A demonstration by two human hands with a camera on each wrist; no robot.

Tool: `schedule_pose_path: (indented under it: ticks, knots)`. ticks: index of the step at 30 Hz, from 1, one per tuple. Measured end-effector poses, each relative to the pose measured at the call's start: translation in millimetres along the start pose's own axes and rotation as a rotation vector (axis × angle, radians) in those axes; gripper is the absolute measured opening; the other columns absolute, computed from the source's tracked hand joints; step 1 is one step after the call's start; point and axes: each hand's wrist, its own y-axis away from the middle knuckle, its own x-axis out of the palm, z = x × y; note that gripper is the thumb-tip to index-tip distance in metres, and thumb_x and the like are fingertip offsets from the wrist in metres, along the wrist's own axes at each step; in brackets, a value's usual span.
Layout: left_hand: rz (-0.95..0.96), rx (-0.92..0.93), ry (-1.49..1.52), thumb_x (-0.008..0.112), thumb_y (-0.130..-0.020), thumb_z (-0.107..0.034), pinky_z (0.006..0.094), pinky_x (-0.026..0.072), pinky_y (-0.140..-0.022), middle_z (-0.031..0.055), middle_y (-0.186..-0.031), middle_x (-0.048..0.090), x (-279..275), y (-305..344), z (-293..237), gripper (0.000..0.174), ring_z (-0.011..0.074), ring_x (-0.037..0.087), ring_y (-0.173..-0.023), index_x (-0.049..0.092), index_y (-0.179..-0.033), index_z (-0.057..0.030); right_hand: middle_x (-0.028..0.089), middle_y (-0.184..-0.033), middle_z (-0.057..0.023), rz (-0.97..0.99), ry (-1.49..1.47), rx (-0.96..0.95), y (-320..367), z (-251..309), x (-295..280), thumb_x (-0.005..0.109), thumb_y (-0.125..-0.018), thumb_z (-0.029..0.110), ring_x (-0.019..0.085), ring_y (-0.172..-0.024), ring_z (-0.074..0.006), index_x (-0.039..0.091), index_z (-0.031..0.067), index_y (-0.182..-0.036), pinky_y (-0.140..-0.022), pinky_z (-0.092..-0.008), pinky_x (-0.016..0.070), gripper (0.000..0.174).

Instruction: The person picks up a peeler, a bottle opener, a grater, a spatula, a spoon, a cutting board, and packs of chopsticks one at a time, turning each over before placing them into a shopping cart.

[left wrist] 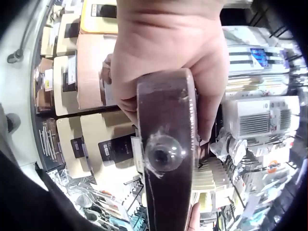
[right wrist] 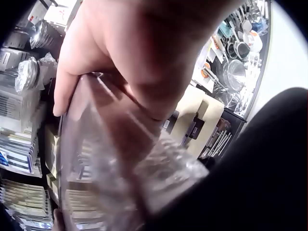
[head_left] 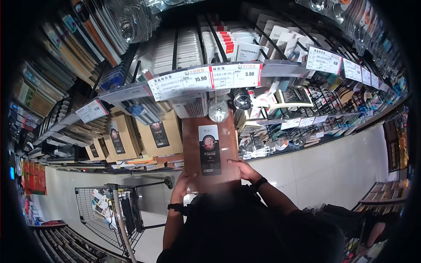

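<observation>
head view: the left hand (head_left: 180,186) and right hand (head_left: 247,171) grip opposite sides of a brown board (head_left: 212,155) before the shelf (head_left: 285,69); fingers underneath are hidden, the label's (head_left: 210,147) small print unreadable.

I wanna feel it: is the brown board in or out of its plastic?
In: clear, shiny plastic covers the board and sticks out crinkled in the right wrist view.
</observation>
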Motion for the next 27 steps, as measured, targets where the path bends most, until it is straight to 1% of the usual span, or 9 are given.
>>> schedule_pose_path:
  ticks: [7, 9, 11, 14, 17, 19, 22, 25, 27]
  knots:
    - [-0.086, 0.065, 0.183, 0.062, -0.08, 0.003, 0.038, 0.0552, -0.087, 0.0122, -0.116, 0.062, 31, 73, 40, 0.055, 0.0249, 0.064, -0.103, 0.047, -0.132, -0.0013, 0.06, -0.128, -0.0088, 0.035, 0.156, 0.19, 32, -14, -15, 0.062, -0.095, 0.019, 0.059, -0.118, -0.0196, 0.048, -0.0007, -0.137, -0.1, -0.0364, 0.0479, 0.048]
    - [-0.188, 0.116, 0.136, 0.061, -0.076, 0.004, 0.0417, 0.0514, -0.096, 0.0144, -0.127, 0.059, 37, 97, 48, 0.065, 0.0288, 0.059, -0.117, 0.043, -0.138, -0.003, 0.061, -0.123, -0.005, -0.035, 0.205, 0.163, 34, -15, -7, 0.062, -0.095, 0.022, 0.058, -0.115, -0.017, 0.05, 0.0017, -0.135, -0.095, -0.0342, 0.0496, 0.046]
    - [-0.219, 0.162, 0.123, 0.061, -0.073, 0.003, 0.0428, 0.0524, -0.095, 0.0176, -0.126, 0.059, 31, 120, 59, 0.069, 0.0315, 0.06, -0.115, 0.04, -0.139, -0.0008, 0.06, -0.098, -0.0001, -0.145, 0.348, 0.043, 30, -7, 2, 0.062, -0.095, 0.029, 0.058, -0.093, -0.0086, 0.057, 0.0051, -0.119, -0.077, -0.0294, 0.0496, 0.034]
    - [-0.392, 0.181, 0.116, 0.062, -0.069, 0.004, 0.0433, 0.0543, -0.092, 0.0221, -0.121, 0.06, 37, 164, 58, 0.074, 0.0342, 0.063, -0.109, 0.037, -0.139, 0.0032, 0.057, -0.093, -0.0012, -0.119, 0.481, -0.116, 7, 2, -10, 0.061, -0.096, 0.026, 0.059, -0.079, -0.0097, 0.056, 0.0042, -0.11, -0.068, -0.0242, 0.049, 0.026]
    - [-0.451, 0.304, 0.142, 0.064, -0.064, 0.003, 0.0368, 0.0545, -0.085, 0.0158, -0.113, 0.062, 51, 186, 52, 0.07, 0.0269, 0.064, -0.101, 0.044, -0.131, 0.0035, 0.057, -0.082, -0.003, 0.228, 0.352, 0.018, 22, 57, 61, 0.064, -0.092, 0.024, 0.058, -0.058, -0.0126, 0.054, 0.0055, -0.092, -0.053, -0.0207, 0.0457, 0.021]
    - [-0.514, 0.351, 0.151, 0.066, -0.063, 0.002, 0.0345, 0.0543, -0.082, 0.0138, -0.108, 0.064, 57, 200, 51, 0.067, 0.0233, 0.065, -0.095, 0.047, -0.127, 0.0036, 0.055, -0.071, -0.0032, 0.723, 0.292, 0.28, 28, 63, 114, 0.067, -0.089, 0.023, 0.053, -0.044, -0.0136, 0.053, 0.0048, -0.088, -0.041, -0.0203, 0.0401, 0.023]
    - [-0.508, 0.336, 0.128, 0.067, -0.062, 0.003, 0.0324, 0.0534, -0.083, 0.0122, -0.105, 0.066, 44, 223, 58, 0.064, 0.0206, 0.066, -0.092, 0.051, -0.124, 0.0038, 0.055, -0.071, -0.0057, 1.171, 0.231, 0.516, 8, 30, 158, 0.069, -0.089, 0.027, 0.057, -0.046, -0.014, 0.052, 0.0034, -0.084, -0.038, -0.0216, 0.0399, 0.03]
    - [-0.431, 0.352, 0.121, 0.069, -0.061, 0.005, 0.0306, 0.0527, -0.083, 0.011, -0.102, 0.067, 34, 234, 63, 0.061, 0.0196, 0.066, -0.093, 0.054, -0.12, 0.0035, 0.057, -0.088, -0.011, 1.127, 0.675, 0.531, -24, -8, 169, 0.07, -0.089, 0.034, 0.063, -0.052, -0.0158, 0.051, 0.0012, -0.084, -0.038, -0.0226, 0.0427, 0.039]
    - [-0.47, 0.422, 0.113, 0.07, -0.066, 0.002, 0.0298, 0.0522, -0.079, 0.0088, -0.096, 0.068, 39, 240, 58, 0.046, 0.0165, 0.066, -0.086, 0.058, -0.11, 0.0028, 0.06, -0.094, -0.0119, 1.42, 0.454, 0.712, -8, 6, 186, 0.066, -0.083, 0.016, 0.062, -0.052, -0.0171, 0.056, 0.0039, -0.098, -0.041, -0.0242, 0.0464, 0.021]
